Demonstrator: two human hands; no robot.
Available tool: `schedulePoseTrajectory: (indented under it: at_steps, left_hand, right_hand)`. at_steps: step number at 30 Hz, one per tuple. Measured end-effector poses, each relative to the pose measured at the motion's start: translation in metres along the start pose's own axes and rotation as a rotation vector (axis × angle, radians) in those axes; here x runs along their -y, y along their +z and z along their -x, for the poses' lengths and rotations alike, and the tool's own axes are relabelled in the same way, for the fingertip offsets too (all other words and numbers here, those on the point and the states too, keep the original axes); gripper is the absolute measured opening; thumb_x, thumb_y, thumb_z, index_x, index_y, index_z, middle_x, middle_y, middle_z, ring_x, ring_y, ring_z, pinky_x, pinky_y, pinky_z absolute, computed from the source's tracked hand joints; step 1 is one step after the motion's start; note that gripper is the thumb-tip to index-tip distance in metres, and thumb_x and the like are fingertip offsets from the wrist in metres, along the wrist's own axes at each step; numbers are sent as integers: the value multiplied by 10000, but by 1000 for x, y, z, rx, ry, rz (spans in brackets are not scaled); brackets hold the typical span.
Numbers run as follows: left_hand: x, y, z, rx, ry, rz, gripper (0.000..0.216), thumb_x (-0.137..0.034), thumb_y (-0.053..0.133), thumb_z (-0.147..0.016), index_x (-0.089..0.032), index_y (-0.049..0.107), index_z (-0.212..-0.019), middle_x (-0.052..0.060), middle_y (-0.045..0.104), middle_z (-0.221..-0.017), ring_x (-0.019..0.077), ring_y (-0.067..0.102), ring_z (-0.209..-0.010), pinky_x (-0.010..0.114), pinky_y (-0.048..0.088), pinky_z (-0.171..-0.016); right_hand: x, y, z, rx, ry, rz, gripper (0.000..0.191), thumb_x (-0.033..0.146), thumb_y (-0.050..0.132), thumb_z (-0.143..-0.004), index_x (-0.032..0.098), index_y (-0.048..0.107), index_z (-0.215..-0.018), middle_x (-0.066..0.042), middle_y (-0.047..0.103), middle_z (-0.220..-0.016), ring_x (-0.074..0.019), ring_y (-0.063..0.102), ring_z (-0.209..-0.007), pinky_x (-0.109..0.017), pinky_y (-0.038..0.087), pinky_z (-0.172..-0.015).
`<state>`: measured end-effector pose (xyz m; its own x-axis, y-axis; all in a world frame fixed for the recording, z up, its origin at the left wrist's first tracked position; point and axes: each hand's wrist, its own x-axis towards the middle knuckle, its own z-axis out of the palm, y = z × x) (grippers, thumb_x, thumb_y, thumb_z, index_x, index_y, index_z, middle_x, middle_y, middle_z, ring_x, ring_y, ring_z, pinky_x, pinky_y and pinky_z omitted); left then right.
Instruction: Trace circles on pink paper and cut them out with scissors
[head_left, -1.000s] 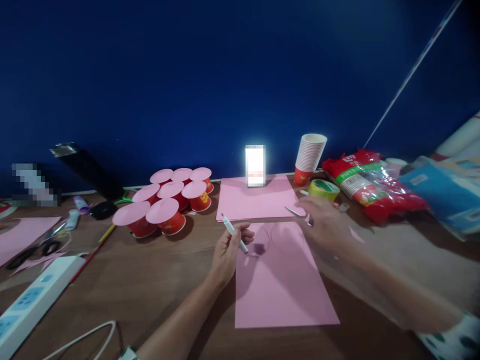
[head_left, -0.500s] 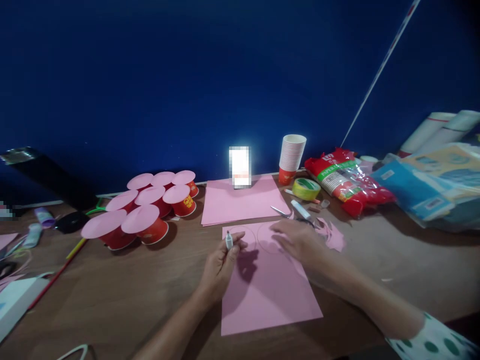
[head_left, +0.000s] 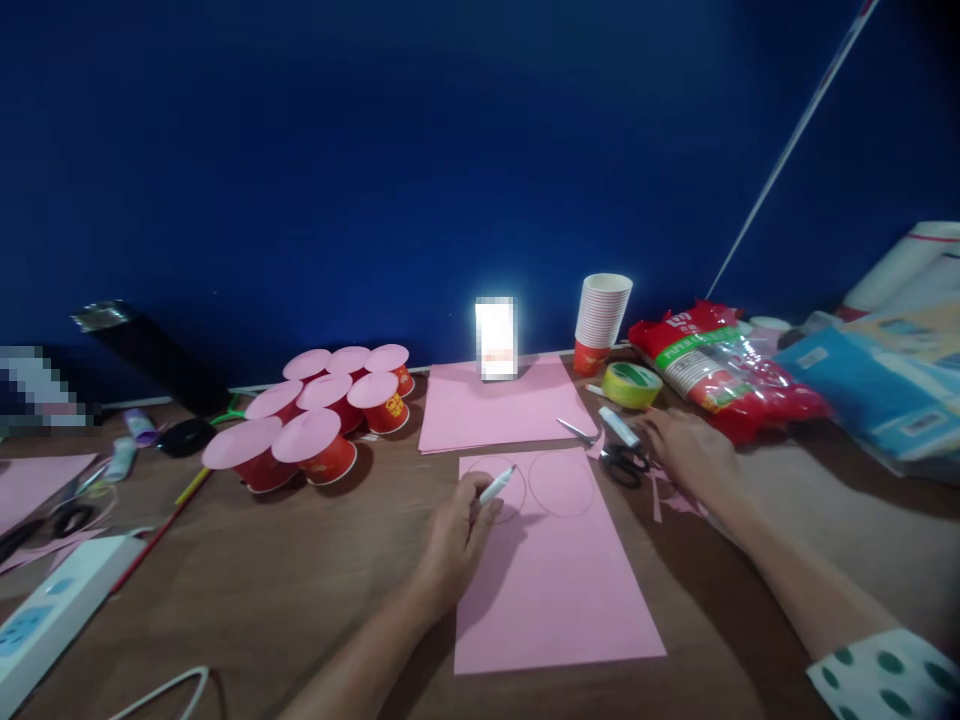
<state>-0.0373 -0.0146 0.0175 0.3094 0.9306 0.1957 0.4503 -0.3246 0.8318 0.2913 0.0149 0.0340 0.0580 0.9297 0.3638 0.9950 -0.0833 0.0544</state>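
Note:
My left hand [head_left: 459, 540] is closed around a white marker [head_left: 496, 486], its dark tip pointing up and to the right. Under that hand lies a pink paper sheet [head_left: 555, 590] with two circles drawn side by side near its far edge. My right hand [head_left: 694, 462], slightly blurred, is over pink paper scraps [head_left: 660, 495] to the right of the sheet. Its fingers look loosely apart, with nothing visible in them. Just left of those fingers are black-handled scissors [head_left: 624, 466] and a white tube [head_left: 619, 427].
Red paper cups [head_left: 326, 465] topped with pink discs stand at left. Behind the sheet are a pink paper stack [head_left: 499, 420] and a bright, blurred-out screen [head_left: 496, 340]. Stacked cups [head_left: 602, 315], yellow tape [head_left: 632, 386] and a red packet [head_left: 720, 375] are at right; a power strip [head_left: 64, 610] lies left.
My right hand has moved right, off the sheet to the scraps beside the scissors. In my left hand the marker has tilted from upright to the right. The view has shifted slightly left.

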Motion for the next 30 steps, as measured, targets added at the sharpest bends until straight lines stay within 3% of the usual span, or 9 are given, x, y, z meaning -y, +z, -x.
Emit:
schedulePoseTrajectory:
  at_steps: [2,4,7,11,19,26,30]
  left_hand:
    - [0,0,0,10,32,-34,199,-313,436,-897,-203,575,-987,36,632,-836,176,579,-767,277,412,-714]
    - [-2,-1,-1,23,76,-47,218,-303,444,-896,-212,611,-1003,47,646,-890,183,582,-813,281,416,-742]
    - [-5,0,-2,63,101,-28,255,-300,451,-898,-245,637,-1062,49,669,-964,193,592,-875,282,426,-781]
    - [-7,-1,-1,106,98,5,305,-306,444,-904,-283,611,-1159,38,670,-1070,201,593,-958,289,431,-842]
    - [-4,-1,0,166,117,-72,316,-279,426,-907,-286,603,-1169,40,677,-948,186,597,-841,275,451,-777]
    - [-6,-1,0,198,105,-134,304,-283,411,-913,-271,604,-1148,46,669,-935,185,590,-840,279,444,-779]
    - [-6,-1,-1,197,99,-137,298,-301,411,-914,-271,610,-1133,43,668,-894,177,589,-794,271,446,-746]
  right_hand:
    - [11,-7,2,-88,-1,-115,215,264,450,-870,156,634,-901,-124,649,-870,-263,609,-828,-333,449,-673]
    - [27,-18,5,-108,-37,-413,185,232,482,-845,175,615,-960,-90,651,-934,-224,612,-841,-314,471,-710]
    - [58,-33,12,74,-149,-842,178,227,485,-856,220,604,-989,-38,666,-921,-184,627,-811,-291,506,-695]
    - [87,-37,20,148,-225,-1083,189,212,435,-899,216,619,-943,-51,649,-946,-188,612,-894,-336,521,-786]
    - [95,-18,32,249,-184,-1274,215,297,443,-915,204,634,-951,-63,608,-928,-173,598,-822,-273,577,-605]
    - [97,-19,33,199,-253,-1195,182,228,469,-912,205,647,-942,-60,646,-896,-190,599,-880,-341,526,-773]
    - [98,-18,34,211,-266,-1230,179,232,476,-906,211,650,-943,-61,649,-892,-194,606,-873,-338,532,-747]
